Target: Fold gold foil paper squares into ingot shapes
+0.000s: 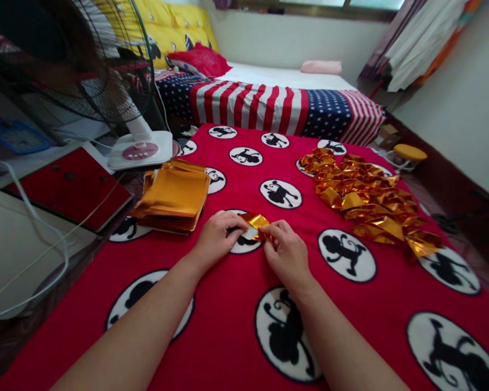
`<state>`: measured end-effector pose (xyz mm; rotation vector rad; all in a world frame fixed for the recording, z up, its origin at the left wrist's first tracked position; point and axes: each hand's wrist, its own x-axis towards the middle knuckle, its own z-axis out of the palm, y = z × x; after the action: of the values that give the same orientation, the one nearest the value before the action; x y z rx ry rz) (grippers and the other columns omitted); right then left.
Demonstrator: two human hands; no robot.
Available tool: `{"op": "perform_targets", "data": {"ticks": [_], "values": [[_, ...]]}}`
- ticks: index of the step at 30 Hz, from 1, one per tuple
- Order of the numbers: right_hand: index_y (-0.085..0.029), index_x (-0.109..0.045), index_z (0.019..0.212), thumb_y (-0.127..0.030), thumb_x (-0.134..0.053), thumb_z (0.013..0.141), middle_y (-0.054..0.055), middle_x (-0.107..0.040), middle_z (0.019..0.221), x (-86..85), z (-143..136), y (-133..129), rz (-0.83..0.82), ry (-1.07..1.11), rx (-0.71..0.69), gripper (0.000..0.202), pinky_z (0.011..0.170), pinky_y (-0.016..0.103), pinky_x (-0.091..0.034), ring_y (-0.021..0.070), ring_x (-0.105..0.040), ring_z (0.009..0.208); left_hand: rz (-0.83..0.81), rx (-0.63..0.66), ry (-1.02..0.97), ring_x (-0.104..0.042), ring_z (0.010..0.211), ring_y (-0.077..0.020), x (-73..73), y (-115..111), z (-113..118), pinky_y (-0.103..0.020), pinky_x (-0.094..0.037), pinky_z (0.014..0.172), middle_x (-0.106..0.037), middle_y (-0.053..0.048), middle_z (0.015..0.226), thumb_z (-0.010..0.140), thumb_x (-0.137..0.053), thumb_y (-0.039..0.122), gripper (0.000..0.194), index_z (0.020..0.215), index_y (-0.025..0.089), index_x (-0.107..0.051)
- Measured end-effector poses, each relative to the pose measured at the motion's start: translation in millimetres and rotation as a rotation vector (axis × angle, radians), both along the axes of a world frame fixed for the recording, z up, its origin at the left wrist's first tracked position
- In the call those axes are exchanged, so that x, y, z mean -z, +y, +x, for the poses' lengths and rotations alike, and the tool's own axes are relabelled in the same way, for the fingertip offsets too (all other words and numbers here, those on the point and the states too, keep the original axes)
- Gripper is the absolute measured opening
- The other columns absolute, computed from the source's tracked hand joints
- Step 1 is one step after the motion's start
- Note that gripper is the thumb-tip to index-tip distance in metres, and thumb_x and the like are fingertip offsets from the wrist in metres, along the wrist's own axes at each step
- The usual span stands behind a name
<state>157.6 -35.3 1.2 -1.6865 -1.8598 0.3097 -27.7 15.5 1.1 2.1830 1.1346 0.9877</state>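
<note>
A small folded piece of gold foil paper (pixel 257 221) is held between my two hands, just above the red cloth with round black-and-white monkey prints. My left hand (pixel 220 234) pinches its left end with thumb and fingers. At its right end, the fingers of my right hand (pixel 286 251) are closed on it. To the left of my left hand lies a stack of flat gold sheets (pixel 175 196). Several folded gold foil pieces (pixel 362 193) lie in rows on the cloth at the right.
The red cloth (pixel 224 304) covers the surface under my hands. A white-based fan (pixel 140 149) stands at the back left beside a red panel (pixel 71 184). Behind is a bed with a striped, starred cover (pixel 261 103). A yellow stool (pixel 409 152) is at right.
</note>
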Motion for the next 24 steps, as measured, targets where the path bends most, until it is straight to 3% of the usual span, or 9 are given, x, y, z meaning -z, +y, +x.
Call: {"op": "perform_targets", "data": {"ticks": [24], "values": [[-0.024, -0.070, 0.098, -0.012, -0.052, 0.079, 0.001, -0.064, 0.095, -0.6, -0.3, -0.2, -0.009, 0.007, 0.001, 0.029, 0.060, 0.024, -0.038, 0.0134, -0.057, 0.070, -0.003, 0.002, -0.003, -0.064, 0.092, -0.0193, -0.5, 0.1, -0.3, -0.033, -0.048, 0.085, -0.074, -0.003, 0.090, 0.081, -0.064, 0.012, 0.015, 0.085, 0.023, -0.074]]}}
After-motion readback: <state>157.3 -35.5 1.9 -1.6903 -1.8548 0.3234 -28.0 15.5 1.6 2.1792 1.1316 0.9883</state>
